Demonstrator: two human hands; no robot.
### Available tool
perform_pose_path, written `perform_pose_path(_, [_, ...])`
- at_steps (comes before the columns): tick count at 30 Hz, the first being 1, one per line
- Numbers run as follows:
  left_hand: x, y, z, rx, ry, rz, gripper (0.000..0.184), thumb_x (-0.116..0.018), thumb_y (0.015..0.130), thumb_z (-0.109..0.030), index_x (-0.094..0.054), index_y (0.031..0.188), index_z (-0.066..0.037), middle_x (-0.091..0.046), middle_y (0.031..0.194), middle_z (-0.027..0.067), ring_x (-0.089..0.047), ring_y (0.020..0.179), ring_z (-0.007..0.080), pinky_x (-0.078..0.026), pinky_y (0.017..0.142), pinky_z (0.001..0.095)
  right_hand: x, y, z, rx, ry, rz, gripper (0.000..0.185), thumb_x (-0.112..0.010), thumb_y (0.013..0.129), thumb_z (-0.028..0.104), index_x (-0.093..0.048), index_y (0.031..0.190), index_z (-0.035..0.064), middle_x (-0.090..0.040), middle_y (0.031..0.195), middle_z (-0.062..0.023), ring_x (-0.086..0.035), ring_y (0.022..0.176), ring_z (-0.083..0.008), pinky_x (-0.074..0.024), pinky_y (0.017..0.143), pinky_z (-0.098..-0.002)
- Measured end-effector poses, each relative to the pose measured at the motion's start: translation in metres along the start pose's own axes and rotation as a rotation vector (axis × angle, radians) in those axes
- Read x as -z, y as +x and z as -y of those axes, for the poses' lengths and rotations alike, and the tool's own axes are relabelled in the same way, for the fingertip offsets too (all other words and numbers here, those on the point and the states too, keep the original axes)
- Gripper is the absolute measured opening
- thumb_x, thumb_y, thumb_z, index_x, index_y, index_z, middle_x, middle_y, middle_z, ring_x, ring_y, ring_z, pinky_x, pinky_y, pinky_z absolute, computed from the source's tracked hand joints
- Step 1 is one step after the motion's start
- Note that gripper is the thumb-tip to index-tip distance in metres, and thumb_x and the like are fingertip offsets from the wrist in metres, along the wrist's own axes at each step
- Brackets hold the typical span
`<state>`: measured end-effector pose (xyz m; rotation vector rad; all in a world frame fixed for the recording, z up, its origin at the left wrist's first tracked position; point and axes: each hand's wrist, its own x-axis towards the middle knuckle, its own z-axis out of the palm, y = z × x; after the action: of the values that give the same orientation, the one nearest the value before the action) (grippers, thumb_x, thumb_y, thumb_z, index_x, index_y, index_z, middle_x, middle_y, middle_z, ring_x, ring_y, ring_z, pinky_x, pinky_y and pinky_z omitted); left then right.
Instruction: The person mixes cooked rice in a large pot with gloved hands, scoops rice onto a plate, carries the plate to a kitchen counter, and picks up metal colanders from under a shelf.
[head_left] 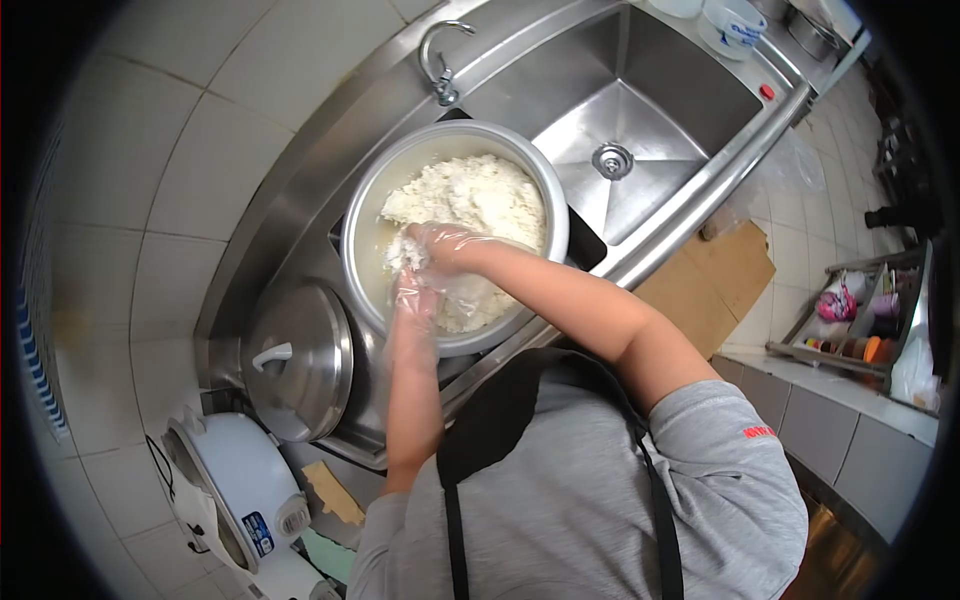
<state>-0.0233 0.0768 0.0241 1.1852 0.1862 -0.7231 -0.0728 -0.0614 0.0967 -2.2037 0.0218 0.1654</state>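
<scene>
A large round metal pot (352,235) holds a big heap of white cooked rice (480,195), banked toward its far side. Both my hands are inside the pot and wear clear plastic gloves. My left hand (416,298) reaches in from the near side, its fingers around a small clump of rice. From the right comes my right hand (447,246), bent over the same clump, its fingers curled and touching it. The two hands meet near the pot's left wall. Loose plastic of the gloves partly hides the fingertips.
The pot stands on a steel counter beside a sink basin (640,130) with a faucet (440,65) behind. A metal lid (298,360) lies to the left. An open rice cooker (235,480) stands lower left. Cardboard (710,285) covers some floor at right.
</scene>
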Motion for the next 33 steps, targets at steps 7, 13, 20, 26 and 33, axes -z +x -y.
perform_pose_path(7, [0.013, 0.019, 0.020, -0.146, 0.030, -0.038, 0.042, -0.039, 0.090, -0.037, -0.044, 0.119, -0.008, -0.051, 0.109, 0.0077, -0.051, 0.097, 0.0176, -0.043, 0.081, 0.0308, 0.005, 0.007, 0.009, -0.087, 0.241, -0.127, 0.064, -0.063, 0.073, 0.035, -0.040, 0.122, 0.0009, -0.052, 0.110, -0.0260, -0.051, 0.103, -0.0345, -0.0402, 0.088, -0.0353])
perform_pose_path(13, [-0.018, -0.004, 0.011, -0.163, -0.045, 0.120, 0.058, -0.040, 0.087, -0.047, -0.033, 0.129, -0.008, -0.043, 0.124, 0.0070, -0.044, 0.111, 0.0207, -0.038, 0.091, 0.0314, 0.013, 0.028, 0.005, -0.256, 0.276, -0.033, 0.072, -0.045, 0.074, 0.063, -0.053, 0.113, 0.0042, -0.053, 0.110, -0.0236, -0.051, 0.104, -0.0323, -0.0388, 0.089, -0.0347])
perform_pose_path(20, [-0.013, 0.028, 0.017, 0.052, -0.366, 0.067, 0.053, -0.040, 0.086, -0.050, -0.043, 0.119, -0.008, -0.050, 0.112, 0.0078, -0.050, 0.098, 0.0221, -0.042, 0.083, 0.0353, 0.010, 0.028, -0.027, -0.191, 0.610, -0.155, 0.055, -0.038, 0.086, 0.046, -0.036, 0.130, 0.0139, -0.049, 0.118, -0.0172, -0.052, 0.101, -0.0284, -0.0394, 0.090, -0.0385])
perform_pose_path(26, [-0.006, 0.017, 0.038, 0.241, -0.314, -0.106, 0.046, -0.045, 0.086, -0.038, -0.041, 0.119, -0.007, -0.046, 0.117, 0.0099, -0.044, 0.104, 0.0233, -0.038, 0.086, 0.0402, 0.014, 0.006, -0.061, -0.354, 0.734, 0.097, 0.044, -0.040, 0.088, 0.026, -0.035, 0.131, 0.0164, -0.056, 0.099, -0.0100, -0.054, 0.088, -0.0185, -0.0447, 0.077, -0.0296])
perform_pose_path(33, [0.067, 0.055, 0.083, 0.126, -0.013, 0.383, 0.045, -0.053, 0.083, -0.024, -0.038, 0.120, -0.005, -0.050, 0.113, 0.0137, -0.047, 0.105, 0.0250, -0.039, 0.088, 0.0417, -0.024, -0.007, -0.072, -0.242, 0.705, 0.027, 0.054, -0.055, 0.077, 0.020, -0.039, 0.128, 0.0114, -0.057, 0.108, -0.0180, -0.055, 0.097, -0.0246, -0.0387, 0.086, -0.0299])
